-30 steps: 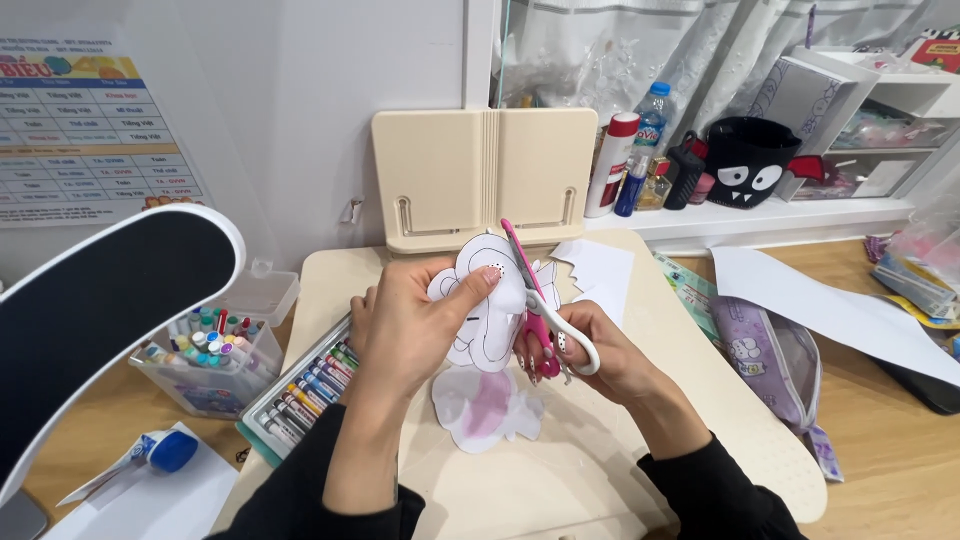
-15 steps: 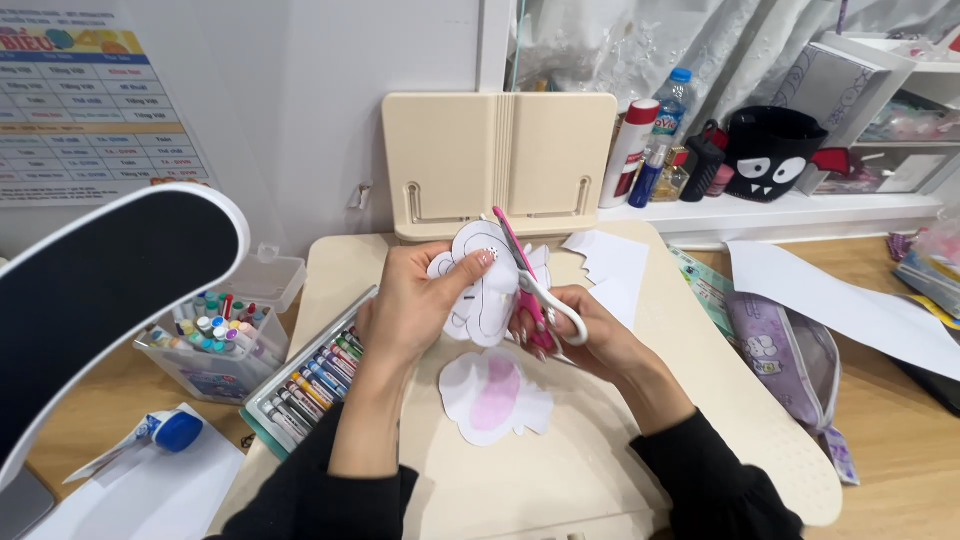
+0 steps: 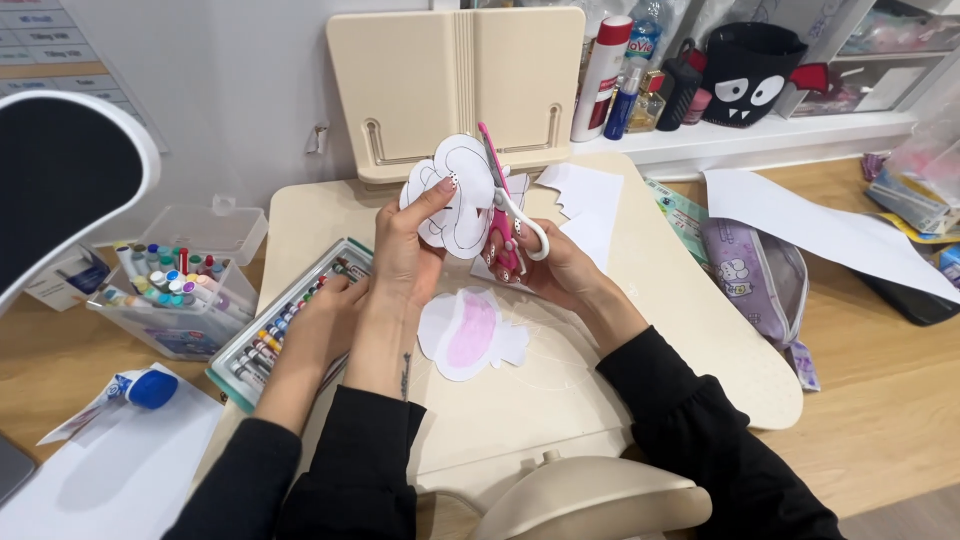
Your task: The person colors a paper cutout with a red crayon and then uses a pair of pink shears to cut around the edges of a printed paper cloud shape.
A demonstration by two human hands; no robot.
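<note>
Near edge: white paper cut-out coloured pink in the middle (image 3: 470, 335) lies flat on the cream surface (image 3: 690, 330), under the raised hands. A further hand (image 3: 330, 305) rests at the open tray of coloured crayons (image 3: 285, 335), left; its sleeve merges with the others, so I cannot tell whose it is.

Mid: left hand (image 3: 405, 250), grip pinched on the white paper shape with black outlines (image 3: 450, 185), held upright above the surface. Right hand (image 3: 565, 270), grip closed through the loops of the pink-handled scissors (image 3: 505, 215), blades pointing up into the paper's right edge.

Risks (judgement):
- left thumb sits close to the blade line; a fast snip could nick it.
- paper held only at its left side; it may flex, and the cut could stray off the outline or tear.

Not resolvable: blade opening, hidden by paper; the cut line itself; right fingertips behind the handles.

Far: beige book stand (image 3: 455, 85), partly screened by the paper; its top is cut off.
</note>
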